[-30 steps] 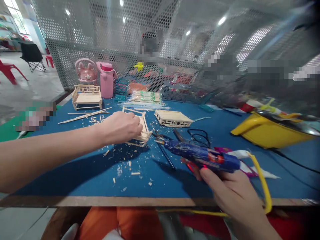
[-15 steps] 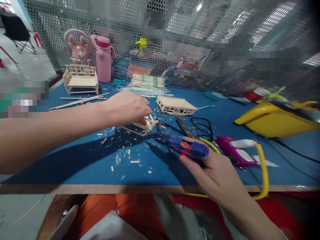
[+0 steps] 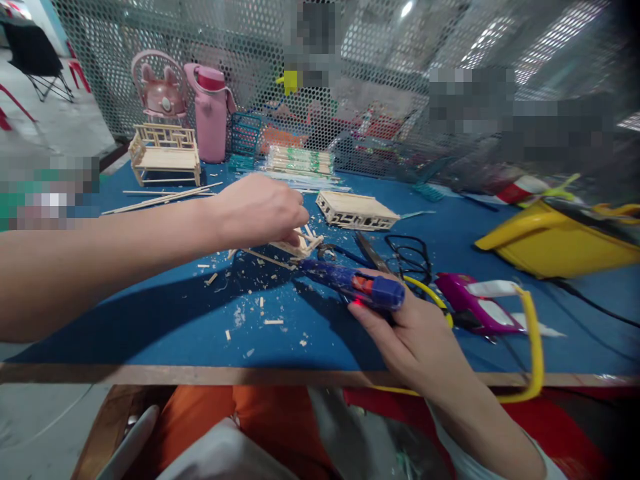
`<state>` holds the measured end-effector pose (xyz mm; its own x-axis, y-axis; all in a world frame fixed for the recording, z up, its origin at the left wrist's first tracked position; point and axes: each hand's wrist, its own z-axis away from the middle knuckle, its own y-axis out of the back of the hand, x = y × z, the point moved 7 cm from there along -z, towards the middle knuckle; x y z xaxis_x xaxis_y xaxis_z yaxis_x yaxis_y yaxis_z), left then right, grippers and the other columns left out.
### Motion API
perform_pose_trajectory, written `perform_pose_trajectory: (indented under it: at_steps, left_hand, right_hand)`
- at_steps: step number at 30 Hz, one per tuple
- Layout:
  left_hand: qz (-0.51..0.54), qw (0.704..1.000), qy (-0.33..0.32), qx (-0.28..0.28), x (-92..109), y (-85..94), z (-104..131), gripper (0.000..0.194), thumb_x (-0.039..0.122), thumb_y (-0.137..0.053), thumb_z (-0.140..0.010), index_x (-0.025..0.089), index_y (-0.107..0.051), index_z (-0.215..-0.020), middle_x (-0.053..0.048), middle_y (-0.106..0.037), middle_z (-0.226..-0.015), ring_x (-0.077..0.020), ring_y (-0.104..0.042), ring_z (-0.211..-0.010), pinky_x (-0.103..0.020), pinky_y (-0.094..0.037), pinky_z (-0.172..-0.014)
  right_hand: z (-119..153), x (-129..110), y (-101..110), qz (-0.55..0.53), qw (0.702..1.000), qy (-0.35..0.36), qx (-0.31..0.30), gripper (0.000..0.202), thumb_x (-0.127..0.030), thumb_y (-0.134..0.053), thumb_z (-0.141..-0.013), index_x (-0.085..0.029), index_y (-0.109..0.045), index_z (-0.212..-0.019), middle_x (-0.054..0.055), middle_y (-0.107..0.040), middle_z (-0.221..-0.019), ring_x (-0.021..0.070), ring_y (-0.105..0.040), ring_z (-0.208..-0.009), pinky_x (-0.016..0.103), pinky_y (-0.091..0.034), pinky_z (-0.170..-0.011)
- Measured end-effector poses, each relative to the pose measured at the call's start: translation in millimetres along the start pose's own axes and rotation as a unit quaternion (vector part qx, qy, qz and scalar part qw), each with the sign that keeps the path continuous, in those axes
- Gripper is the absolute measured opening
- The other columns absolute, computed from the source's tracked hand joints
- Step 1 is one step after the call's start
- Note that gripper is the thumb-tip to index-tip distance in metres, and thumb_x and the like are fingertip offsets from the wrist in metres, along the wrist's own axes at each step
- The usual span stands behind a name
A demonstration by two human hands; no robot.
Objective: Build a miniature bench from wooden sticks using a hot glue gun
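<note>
My left hand (image 3: 267, 208) is closed in a pinch over a small wooden stick frame (image 3: 305, 248). A thin stick shows at its fingertips, though the hand hides much of the frame. My right hand (image 3: 417, 333) wraps round a blue glue gun (image 3: 350, 281) with a lit red light. The gun's nozzle points left and meets or nearly meets the near edge of the frame; I cannot tell which. Behind the frame sits a low boxy stick model (image 3: 356, 210). Scissors (image 3: 369, 250) lie just beyond the glue gun.
A miniature wooden bench (image 3: 165, 157), a pink bottle (image 3: 210, 120) and bundled sticks (image 3: 300, 161) stand along the mesh partition (image 3: 260, 40). On the right are a purple tool (image 3: 475, 307), a yellow cable (image 3: 536, 347) and a yellow container (image 3: 565, 240). Wood scraps litter the blue tabletop (image 3: 190, 333).
The glue gun's nozzle has shifted slightly left and up along the frame, and my right hand has moved a little left with it. My left hand stays pinched at the frame.
</note>
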<state>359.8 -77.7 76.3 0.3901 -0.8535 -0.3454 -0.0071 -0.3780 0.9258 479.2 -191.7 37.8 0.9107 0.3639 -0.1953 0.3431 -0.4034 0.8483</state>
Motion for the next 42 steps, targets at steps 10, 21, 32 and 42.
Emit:
perform_pose_trajectory:
  at_steps: [10, 21, 32, 42]
  left_hand:
    - [0.012, 1.000, 0.010, -0.009, -1.7, 1.5, 1.4, 0.024, 0.038, -0.052, -0.086, 0.019, -0.067, -0.087, -0.005, -0.064, -0.081, -0.0158, -0.056, -0.077, -0.024, -0.032, -0.057]
    - [0.017, 1.000, 0.020, -0.003, -4.5, 0.1, 0.9, 0.024, 0.038, -0.050, -0.087, 0.020, -0.067, -0.088, -0.005, -0.064, -0.082, -0.0152, -0.055, -0.077, -0.024, -0.032, -0.059]
    - [0.012, 1.000, 0.022, 0.003, -6.1, 0.3, 3.8, 0.025, 0.038, -0.049, -0.087, 0.020, -0.066, -0.086, -0.004, -0.063, -0.080, -0.0140, -0.054, -0.075, -0.024, -0.030, -0.056]
    - [0.008, 0.999, 0.034, 0.009, -8.1, 1.0, 6.2, 0.027, 0.039, -0.049, -0.088, 0.018, -0.066, -0.088, -0.005, -0.063, -0.081, -0.0143, -0.055, -0.074, -0.024, -0.029, -0.055]
  right_hand:
    - [1.8, -4.1, 7.6, 0.010, 1.000, 0.020, 0.007, 0.026, -0.029, -0.047, -0.088, -0.018, -0.058, -0.109, 0.010, -0.068, -0.105, 0.0236, -0.067, -0.092, 0.032, -0.055, -0.075]
    - [1.8, -0.9, 1.6, 0.011, 1.000, 0.012, 0.008, 0.028, -0.033, -0.045, -0.089, -0.018, -0.061, -0.107, 0.011, -0.069, -0.104, 0.0239, -0.068, -0.088, 0.033, -0.056, -0.072]
    - [1.4, 2.1, -1.8, 0.004, 1.000, -0.001, 0.011, 0.027, -0.031, -0.048, -0.087, -0.019, -0.060, -0.108, 0.010, -0.069, -0.105, 0.0240, -0.068, -0.090, 0.033, -0.055, -0.074]
    - [1.3, -1.4, 1.8, -0.006, 0.999, 0.004, 0.038, 0.026, -0.032, -0.048, -0.087, -0.020, -0.060, -0.107, 0.009, -0.070, -0.102, 0.0232, -0.068, -0.089, 0.033, -0.055, -0.073]
